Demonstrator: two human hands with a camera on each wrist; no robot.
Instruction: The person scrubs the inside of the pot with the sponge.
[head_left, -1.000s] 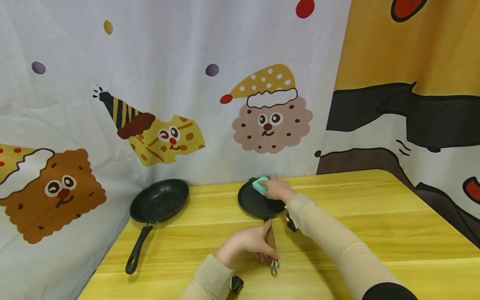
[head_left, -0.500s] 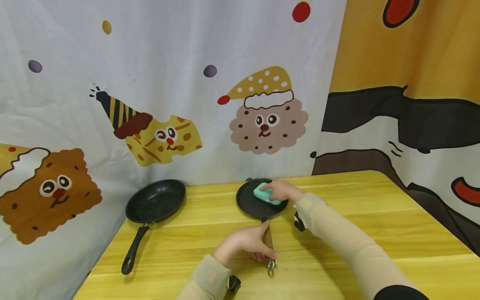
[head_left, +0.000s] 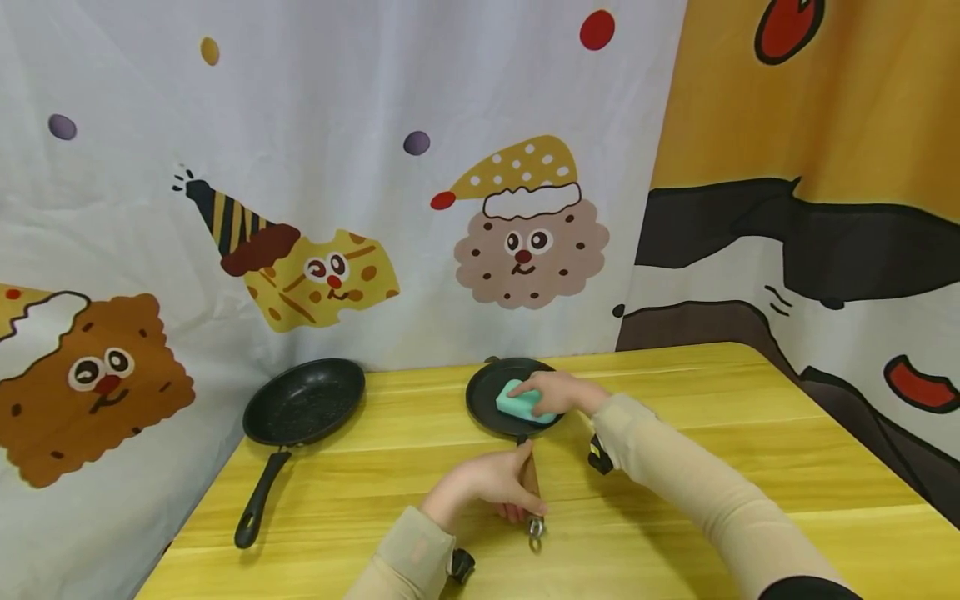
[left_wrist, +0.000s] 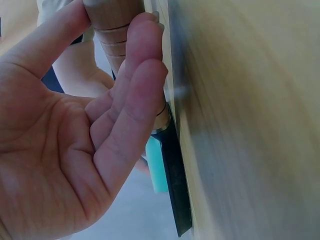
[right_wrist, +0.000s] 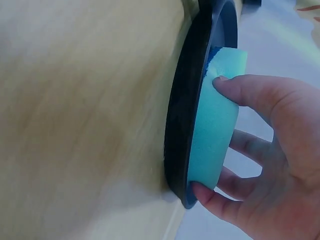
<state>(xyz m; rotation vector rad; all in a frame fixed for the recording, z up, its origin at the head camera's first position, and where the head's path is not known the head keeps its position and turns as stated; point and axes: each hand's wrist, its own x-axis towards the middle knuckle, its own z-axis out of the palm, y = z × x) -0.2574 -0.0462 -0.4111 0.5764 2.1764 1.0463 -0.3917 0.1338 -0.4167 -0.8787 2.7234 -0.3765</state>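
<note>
A small black frying pan point(head_left: 486, 392) with a wooden handle point(left_wrist: 112, 30) lies on the table. My left hand point(head_left: 495, 483) grips that handle, thumb on one side and curled fingers on the other. Inside the pan, my right hand point(head_left: 557, 393) holds a mint-green sponge point(head_left: 517, 406) between thumb and fingers. In the right wrist view the sponge point(right_wrist: 215, 125) sits flat against the pan's inner face, and a dark blue layer shows at one end. The metal hanging ring point(head_left: 536, 529) sticks out past my left fingers.
A larger black frying pan point(head_left: 303, 404) stands at the left of the wooden table point(head_left: 675, 442), its black handle point(head_left: 262, 500) toward the near edge. A curtain point(head_left: 360, 100) with cartoon prints hangs right behind the table.
My right hand has slid the sponge from the pan's far rim toward its near right part. The left hand keeps its grip on the handle. The head view has shifted slightly.
</note>
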